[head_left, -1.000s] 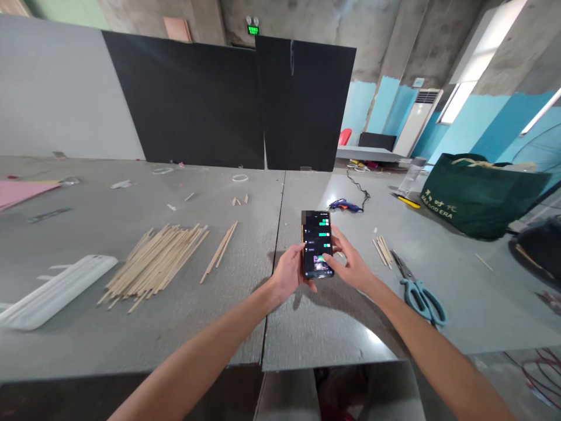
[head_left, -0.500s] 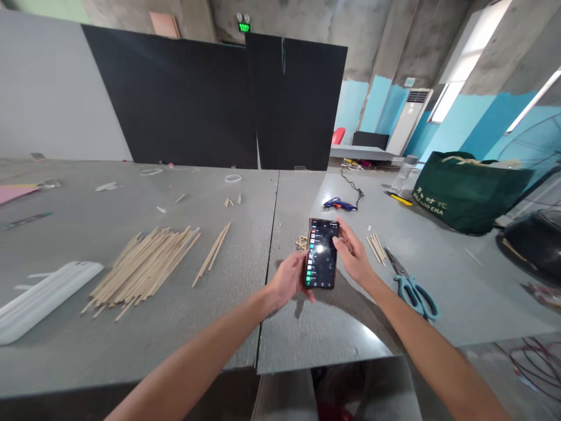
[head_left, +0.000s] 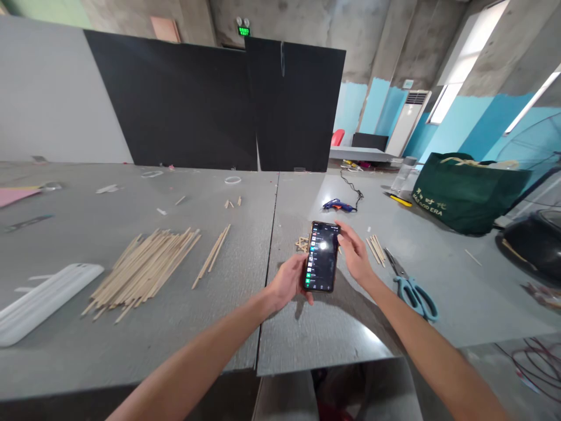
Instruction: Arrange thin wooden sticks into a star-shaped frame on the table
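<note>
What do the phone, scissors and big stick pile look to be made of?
Phone: probably glossy glass in front, since the dark screen shows a bright reflection-like spot.
Scissors: likely metal blades, grey and smooth-looking; teal handles, seemingly plastic, from their even colour.
Stick pile: apparently bare wood or bamboo, judging by its pale tan, matte look.

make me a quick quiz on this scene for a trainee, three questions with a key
1. True or false: the left hand holds the phone near its lower left side.

2. Which lies closest to the scissors?
A) pink sheet
B) short sticks
C) glue gun

3. Fill in the colour: the bag is dark ____.

Key: 1. True. 2. B. 3. Green.
</note>
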Action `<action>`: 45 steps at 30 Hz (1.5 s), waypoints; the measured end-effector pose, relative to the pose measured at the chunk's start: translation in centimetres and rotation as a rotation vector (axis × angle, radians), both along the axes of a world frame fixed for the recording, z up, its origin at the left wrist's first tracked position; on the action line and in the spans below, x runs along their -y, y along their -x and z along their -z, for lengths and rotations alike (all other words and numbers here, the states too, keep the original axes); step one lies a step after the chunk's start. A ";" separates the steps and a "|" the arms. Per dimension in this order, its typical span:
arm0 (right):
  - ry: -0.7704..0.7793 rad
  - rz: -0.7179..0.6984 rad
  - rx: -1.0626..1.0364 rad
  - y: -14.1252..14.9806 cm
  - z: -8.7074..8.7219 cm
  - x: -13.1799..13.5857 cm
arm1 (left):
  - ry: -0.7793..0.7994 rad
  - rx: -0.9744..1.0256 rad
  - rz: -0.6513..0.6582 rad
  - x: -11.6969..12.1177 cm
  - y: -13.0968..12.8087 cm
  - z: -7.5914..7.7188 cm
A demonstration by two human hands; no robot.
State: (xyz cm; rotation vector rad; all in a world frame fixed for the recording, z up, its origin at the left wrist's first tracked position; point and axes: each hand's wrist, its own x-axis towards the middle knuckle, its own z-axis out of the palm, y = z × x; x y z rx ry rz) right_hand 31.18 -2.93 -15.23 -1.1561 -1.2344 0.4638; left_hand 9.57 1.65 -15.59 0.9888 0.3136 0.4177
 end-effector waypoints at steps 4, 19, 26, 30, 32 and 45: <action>0.075 -0.119 -0.095 0.2 -0.2 0.4 | 0.030 0.040 -0.012 -0.2 0.1 -0.2; 0.171 -0.426 0.280 1.9 0.5 1.8 | 0.102 0.116 -0.130 -1.1 0.3 -0.6; 0.171 -0.443 0.235 1.8 0.6 1.9 | 0.112 0.131 -0.113 -1.3 0.3 -0.3; 0.161 -0.439 0.248 2.0 0.4 1.8 | 0.091 0.129 -0.090 -1.3 0.3 -0.1; 0.164 -0.438 0.258 2.0 0.5 1.8 | 0.090 0.130 -0.089 -1.4 0.3 -0.1; 0.180 -0.430 0.268 1.6 0.9 1.8 | 0.057 0.063 -0.162 -0.8 0.2 -0.8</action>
